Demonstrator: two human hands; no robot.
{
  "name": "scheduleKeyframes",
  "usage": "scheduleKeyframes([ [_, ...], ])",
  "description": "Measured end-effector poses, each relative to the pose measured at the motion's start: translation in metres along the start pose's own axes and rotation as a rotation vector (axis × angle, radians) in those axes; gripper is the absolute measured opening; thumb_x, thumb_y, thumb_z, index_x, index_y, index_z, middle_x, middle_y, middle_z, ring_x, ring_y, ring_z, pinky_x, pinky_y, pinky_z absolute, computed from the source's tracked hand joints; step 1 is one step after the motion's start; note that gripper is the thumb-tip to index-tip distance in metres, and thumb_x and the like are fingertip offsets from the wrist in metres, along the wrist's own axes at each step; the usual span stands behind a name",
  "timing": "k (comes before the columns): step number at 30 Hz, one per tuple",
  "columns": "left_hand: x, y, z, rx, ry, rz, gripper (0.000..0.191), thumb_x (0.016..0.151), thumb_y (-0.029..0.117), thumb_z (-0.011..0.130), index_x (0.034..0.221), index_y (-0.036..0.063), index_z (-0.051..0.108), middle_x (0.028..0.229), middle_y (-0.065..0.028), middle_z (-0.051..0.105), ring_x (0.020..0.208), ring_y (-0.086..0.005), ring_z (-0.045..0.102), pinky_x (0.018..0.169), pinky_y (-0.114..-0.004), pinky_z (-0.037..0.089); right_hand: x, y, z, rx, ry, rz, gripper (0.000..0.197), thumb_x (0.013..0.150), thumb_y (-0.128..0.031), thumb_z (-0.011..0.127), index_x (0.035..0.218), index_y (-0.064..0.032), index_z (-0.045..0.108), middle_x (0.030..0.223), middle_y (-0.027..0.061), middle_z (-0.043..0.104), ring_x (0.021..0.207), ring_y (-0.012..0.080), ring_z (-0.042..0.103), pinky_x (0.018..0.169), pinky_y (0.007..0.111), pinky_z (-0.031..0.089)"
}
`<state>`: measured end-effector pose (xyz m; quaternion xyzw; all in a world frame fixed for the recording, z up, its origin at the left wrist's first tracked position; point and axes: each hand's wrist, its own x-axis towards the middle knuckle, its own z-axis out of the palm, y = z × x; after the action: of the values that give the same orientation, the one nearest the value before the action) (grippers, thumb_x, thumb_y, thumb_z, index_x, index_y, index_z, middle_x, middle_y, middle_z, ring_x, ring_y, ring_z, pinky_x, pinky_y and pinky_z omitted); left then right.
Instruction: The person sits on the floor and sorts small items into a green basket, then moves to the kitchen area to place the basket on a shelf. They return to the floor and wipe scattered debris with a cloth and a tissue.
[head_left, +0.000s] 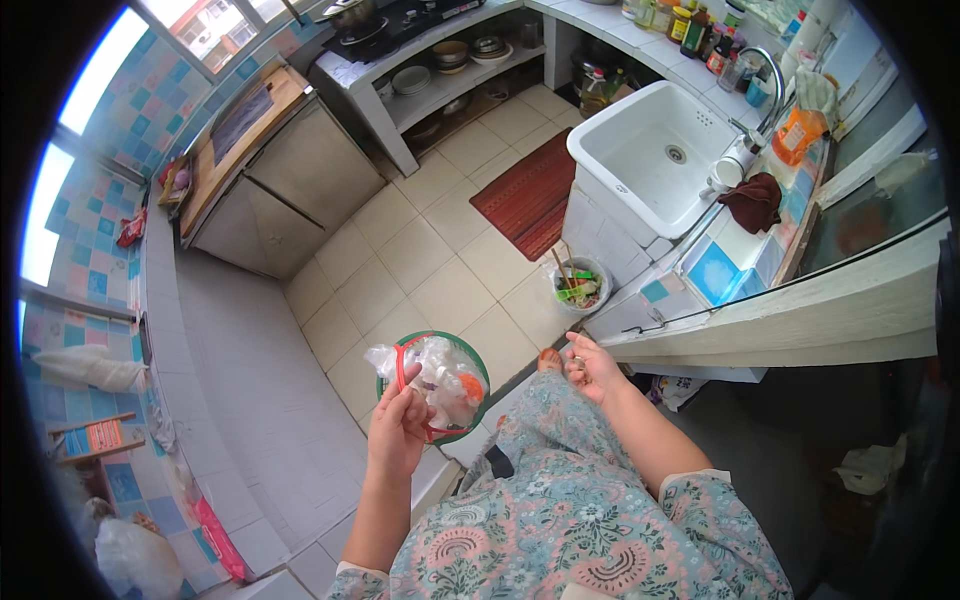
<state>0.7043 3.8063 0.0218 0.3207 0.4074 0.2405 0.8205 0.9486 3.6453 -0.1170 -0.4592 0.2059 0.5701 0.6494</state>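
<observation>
My left hand (403, 420) grips the red handle (401, 360) of a green plastic basket (482, 358). Crumpled clear plastic bags (442, 371) fill the basket, with something orange (470, 388) among them. My right hand (592, 367) is loosely curled in front of my body, its index finger stretched out, and no object shows in it. Beyond that hand, a small bin (604, 286) with a clear liner stands on the floor by the sink cabinet. It holds green scraps, and a pair of chopsticks (561, 268) sticks up out of it.
A raised threshold (517, 390) crosses the floor near my feet. Ahead lies a red mat (525, 199) beside the white sink (637, 142). A white door frame (787, 322) borders the right side. A wood-topped cabinet (289, 180) and a grey ledge (247, 360) line the left.
</observation>
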Motion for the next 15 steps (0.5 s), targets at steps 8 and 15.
scheduleKeyframes([
  [8, 0.119, 0.02, 0.038, 0.083, -0.032, -0.12, 0.037, 0.09, 0.009, 0.041, 0.125, -0.0032, 0.043, 0.064, 0.0048, 0.036, 0.06, -0.0048, 0.038, 0.069, -0.025, 0.042, 0.134, -0.032, -0.055, 0.064, 0.133, 0.036, 0.035, 0.091, -0.029, 0.05, 0.122, -0.0136, 0.044, 0.092, 0.003, 0.05, 0.065, 0.0119, 0.049, 0.049, 0.023, 0.04],
  [15, 0.212, 0.016, 0.065, 0.134, 0.014, -0.218, 0.036, 0.09, 0.01, 0.042, 0.124, -0.0015, 0.044, 0.061, 0.0047, 0.032, 0.057, -0.0058, 0.035, 0.068, -0.027, 0.039, 0.259, -0.062, -0.089, 0.307, 0.327, -0.201, 0.044, 0.079, -0.009, 0.051, 0.121, -0.0098, 0.039, 0.103, 0.0098, 0.049, 0.08, 0.0213, 0.053, 0.066, 0.036, 0.044],
])
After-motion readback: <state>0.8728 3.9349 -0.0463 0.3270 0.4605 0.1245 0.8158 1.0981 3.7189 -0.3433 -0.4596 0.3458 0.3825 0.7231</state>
